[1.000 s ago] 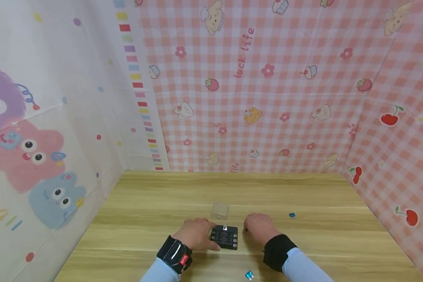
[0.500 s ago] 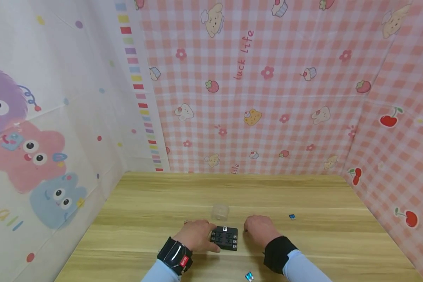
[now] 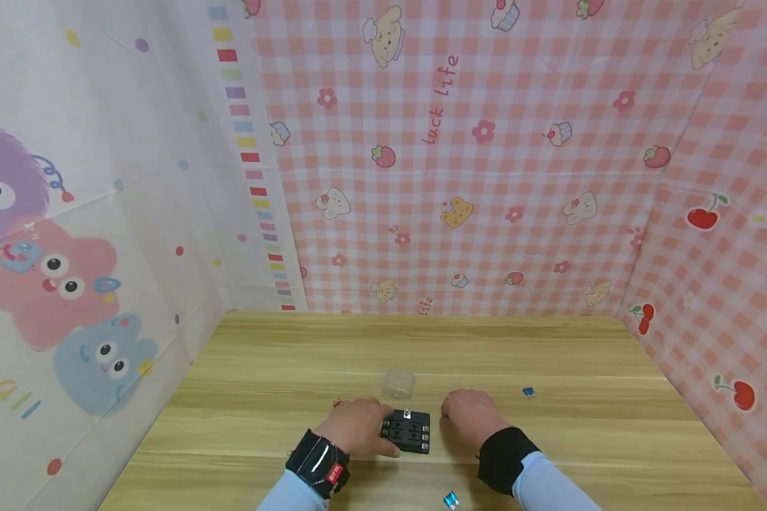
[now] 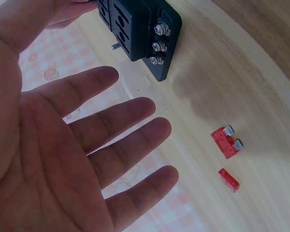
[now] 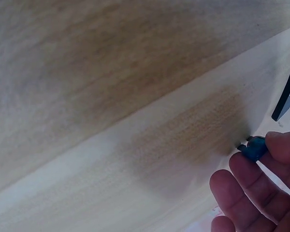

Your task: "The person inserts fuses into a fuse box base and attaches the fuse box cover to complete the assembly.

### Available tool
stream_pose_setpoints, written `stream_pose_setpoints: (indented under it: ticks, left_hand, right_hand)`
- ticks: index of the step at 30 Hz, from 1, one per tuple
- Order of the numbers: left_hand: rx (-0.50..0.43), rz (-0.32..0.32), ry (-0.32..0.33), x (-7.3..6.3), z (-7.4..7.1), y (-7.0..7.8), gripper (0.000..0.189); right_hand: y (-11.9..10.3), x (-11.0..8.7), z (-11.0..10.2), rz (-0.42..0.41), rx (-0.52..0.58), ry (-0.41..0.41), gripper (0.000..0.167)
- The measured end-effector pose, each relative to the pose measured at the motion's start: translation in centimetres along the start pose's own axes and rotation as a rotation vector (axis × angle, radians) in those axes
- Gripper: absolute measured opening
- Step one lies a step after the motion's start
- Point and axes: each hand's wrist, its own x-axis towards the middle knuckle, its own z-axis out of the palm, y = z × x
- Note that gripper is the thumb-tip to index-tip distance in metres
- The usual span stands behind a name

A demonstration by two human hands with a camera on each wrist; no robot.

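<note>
A black fuse box (image 3: 409,431) with screw terminals lies on the table between my hands. My left hand (image 3: 354,429) is at its left side, thumb by the near edge. In the left wrist view its fingers (image 4: 130,154) are spread and hold nothing, and the thumb reaches the fuse box at the top. My right hand (image 3: 473,417) is just right of the box. Seen in the right wrist view, its thumb and fingers pinch a blue blade fuse (image 5: 255,149), with the metal prongs pointing away from the fingertips. The head view hides this fuse.
A clear plastic cover (image 3: 399,384) lies behind the fuse box. One blue fuse (image 3: 528,392) is at the right, another blue fuse (image 3: 452,500) near the front. Two red fuses lie beside the left hand, one red fuse (image 4: 225,142) showing its prongs. Patterned cloth walls (image 3: 454,248) surround the table.
</note>
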Motion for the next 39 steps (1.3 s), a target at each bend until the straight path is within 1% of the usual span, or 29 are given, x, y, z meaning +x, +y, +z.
stream_pose_setpoints:
  ticks: [6,12,15,21,26,29,33,39]
  left_hand:
    - [-0.001,0.007,0.016,0.1,0.1,0.0,0.073]
    - [0.020,0.017,0.046,0.2,0.4,0.0,0.074]
    - [0.030,0.025,0.051,0.2,0.5,0.1,0.074]
    - [0.032,0.025,0.051,0.2,0.5,0.1,0.074]
    - [0.028,0.020,0.048,0.1,0.6,0.1,0.074]
    - [0.018,0.006,0.033,0.2,0.6,0.1,0.074]
    - [0.012,-0.008,0.016,0.3,0.6,0.1,0.074]
    - [0.018,-0.004,0.024,0.3,0.5,0.2,0.074]
  right_hand:
    - [0.1,0.0,-0.2,-0.010,0.026,0.004,0.006]
    - [0.2,0.1,-0.2,-0.033,0.015,0.007,0.006]
    - [0.2,0.1,-0.2,-0.043,0.016,0.017,0.006]
    - [0.1,0.2,-0.4,-0.052,0.016,0.015,0.005]
    - [-0.3,0.3,-1.1,-0.042,0.032,-0.008,0.009]
    - [-0.5,0.4,-1.6,-0.044,0.045,-0.006,0.011]
    - [-0.7,0.5,-1.9,-0.067,0.040,0.011,0.011]
    - [-1.0,0.7,-2.3,-0.079,0.047,0.010,0.008]
